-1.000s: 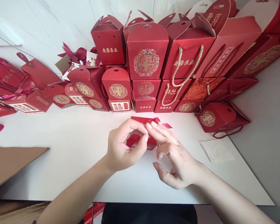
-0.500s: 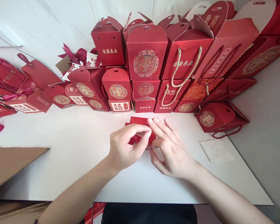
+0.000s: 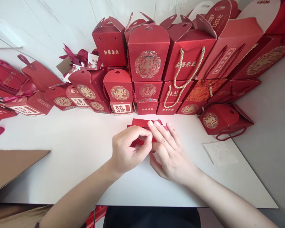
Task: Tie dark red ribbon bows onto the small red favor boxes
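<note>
A small red gift box [image 3: 138, 121] lies on the white table, mostly covered by my hands. Dark red ribbon [image 3: 159, 122] shows on top of it, beyond my fingers. My left hand [image 3: 130, 148] is closed in a pinch at the box's top, thumb against forefinger on what looks like the ribbon; the part between the fingertips is hidden. My right hand [image 3: 168, 152] rests over the box's right side. Its outer fingers stretch across the top, while the bent forefinger and thumb close beside my left fingertips. What they grip is hidden.
Stacked red gift boxes [image 3: 148, 53] line the wall behind. More ribboned boxes [image 3: 29, 103] stand at the left. One roped box [image 3: 224, 118] sits at the right, near a flat white packet [image 3: 219, 153]. A cardboard flap [image 3: 11, 164] juts over the table's left side.
Both hands have shifted slightly left, still close together over the box. More of the dark red ribbon now shows beyond my right fingers.
</note>
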Tool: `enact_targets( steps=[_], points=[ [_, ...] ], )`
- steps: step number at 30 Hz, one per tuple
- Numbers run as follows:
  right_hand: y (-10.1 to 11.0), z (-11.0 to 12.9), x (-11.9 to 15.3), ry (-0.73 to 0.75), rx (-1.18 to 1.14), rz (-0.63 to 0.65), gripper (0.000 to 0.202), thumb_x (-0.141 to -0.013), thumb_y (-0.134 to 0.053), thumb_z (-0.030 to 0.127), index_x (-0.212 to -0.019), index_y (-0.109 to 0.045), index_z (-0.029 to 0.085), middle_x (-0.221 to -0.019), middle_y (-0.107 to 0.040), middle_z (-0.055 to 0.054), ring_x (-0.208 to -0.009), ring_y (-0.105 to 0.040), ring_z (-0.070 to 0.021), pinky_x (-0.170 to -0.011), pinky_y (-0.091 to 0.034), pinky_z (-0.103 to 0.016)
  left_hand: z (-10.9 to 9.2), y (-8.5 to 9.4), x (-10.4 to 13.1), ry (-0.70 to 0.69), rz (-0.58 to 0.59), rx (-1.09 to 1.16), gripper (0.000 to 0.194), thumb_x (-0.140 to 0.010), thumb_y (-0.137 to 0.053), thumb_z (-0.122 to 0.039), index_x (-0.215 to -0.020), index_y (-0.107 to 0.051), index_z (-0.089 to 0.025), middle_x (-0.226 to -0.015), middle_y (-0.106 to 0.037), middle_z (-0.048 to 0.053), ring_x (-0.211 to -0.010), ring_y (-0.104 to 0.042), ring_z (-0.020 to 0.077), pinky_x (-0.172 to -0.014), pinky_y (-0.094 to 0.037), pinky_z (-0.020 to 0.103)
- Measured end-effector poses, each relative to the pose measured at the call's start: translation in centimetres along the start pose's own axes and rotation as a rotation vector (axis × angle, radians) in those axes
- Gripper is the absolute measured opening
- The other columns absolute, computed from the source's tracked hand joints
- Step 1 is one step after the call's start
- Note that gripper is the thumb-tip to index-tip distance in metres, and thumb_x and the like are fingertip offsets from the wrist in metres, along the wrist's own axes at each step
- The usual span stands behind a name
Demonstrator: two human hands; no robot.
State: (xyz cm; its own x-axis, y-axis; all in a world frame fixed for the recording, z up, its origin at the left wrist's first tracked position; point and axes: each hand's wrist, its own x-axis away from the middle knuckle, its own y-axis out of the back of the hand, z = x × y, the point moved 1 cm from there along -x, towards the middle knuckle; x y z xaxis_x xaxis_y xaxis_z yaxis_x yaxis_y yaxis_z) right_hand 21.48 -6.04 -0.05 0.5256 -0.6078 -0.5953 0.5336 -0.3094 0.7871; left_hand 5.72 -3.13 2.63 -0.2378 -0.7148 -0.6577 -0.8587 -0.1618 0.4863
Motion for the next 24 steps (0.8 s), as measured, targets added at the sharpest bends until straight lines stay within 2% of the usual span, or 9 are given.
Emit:
enact_targets(
  steps=[5,9,12,17,20,24],
  points=[
    [0.6,-0.6,0.0,-0.033,-0.269,0.003,0.019,-0.081,-0.052,0.011,-0.098,-0.047,0.019,-0.157,-0.025,-0.016,-0.147,-0.023,-0.0288,-0.116,-0.025,-0.059,0.0,-0.1,-0.1,0.010,0.032,0.078,0.012,-0.079,-0.061,-0.007,-0.079,-0.064,-0.019,-0.072,-0.070,-0.001,-0.061,-0.060,0.0108,-0.059,-0.050,0.025],
    [0.7,-0.7,0.0,-0.039,-0.406,-0.014,0.022,-0.080,-0.052,0.012,-0.098,-0.045,0.021,-0.159,-0.023,-0.014,-0.146,-0.025,-0.0289,-0.116,-0.025,-0.060,0.0,0.0,0.0,0.062,0.034,0.151,0.012,-0.079,-0.063,-0.008,-0.083,-0.064,-0.019,-0.067,-0.066,-0.003,-0.054,-0.054,0.0073,-0.051,-0.046,0.021],
    [0.7,-0.7,0.1,-0.006,-0.396,-0.026,0.023,-0.078,-0.052,0.010,-0.097,-0.044,0.021,-0.158,-0.025,-0.012,-0.145,-0.027,-0.0290,-0.116,-0.023,-0.062,0.1,0.2,0.0,0.112,0.053,0.214,0.009,-0.081,-0.063,-0.011,-0.085,-0.064,-0.019,-0.068,-0.065,-0.003,-0.054,-0.054,0.0078,-0.050,-0.045,0.021],
    [0.7,-0.8,0.1,0.027,-0.364,-0.037,0.023,-0.076,-0.053,0.009,-0.095,-0.046,0.020,-0.155,-0.032,-0.014,-0.144,-0.030,-0.0293,-0.116,-0.022,-0.062,0.3,0.4,-0.1,0.174,0.072,0.324,0.006,-0.083,-0.064,-0.013,-0.087,-0.065,-0.018,-0.076,-0.068,0.001,-0.067,-0.062,0.0121,-0.062,-0.051,0.024],
    [0.5,-0.9,0.1,0.060,-0.274,-0.069,0.020,-0.077,-0.054,0.007,-0.093,-0.048,0.019,-0.152,-0.037,-0.016,-0.142,-0.033,-0.0291,-0.116,-0.023,-0.061,0.3,0.4,-0.1,0.211,0.084,0.400,0.008,-0.085,-0.062,-0.015,-0.093,-0.065,-0.017,-0.080,-0.069,0.002,-0.071,-0.064,0.0131,-0.066,-0.053,0.024],
    [0.1,-1.2,0.2,0.132,-0.085,-0.128,0.020,-0.076,-0.055,0.003,-0.091,-0.052,0.017,-0.148,-0.041,-0.017,-0.140,-0.037,-0.0292,-0.116,-0.022,-0.063,0.4,0.4,-0.1,0.220,0.122,0.472,0.009,-0.087,-0.059,-0.016,-0.094,-0.066,-0.015,-0.079,-0.070,0.003,-0.070,-0.065,0.0128,-0.063,-0.053,0.022]
  ],
)
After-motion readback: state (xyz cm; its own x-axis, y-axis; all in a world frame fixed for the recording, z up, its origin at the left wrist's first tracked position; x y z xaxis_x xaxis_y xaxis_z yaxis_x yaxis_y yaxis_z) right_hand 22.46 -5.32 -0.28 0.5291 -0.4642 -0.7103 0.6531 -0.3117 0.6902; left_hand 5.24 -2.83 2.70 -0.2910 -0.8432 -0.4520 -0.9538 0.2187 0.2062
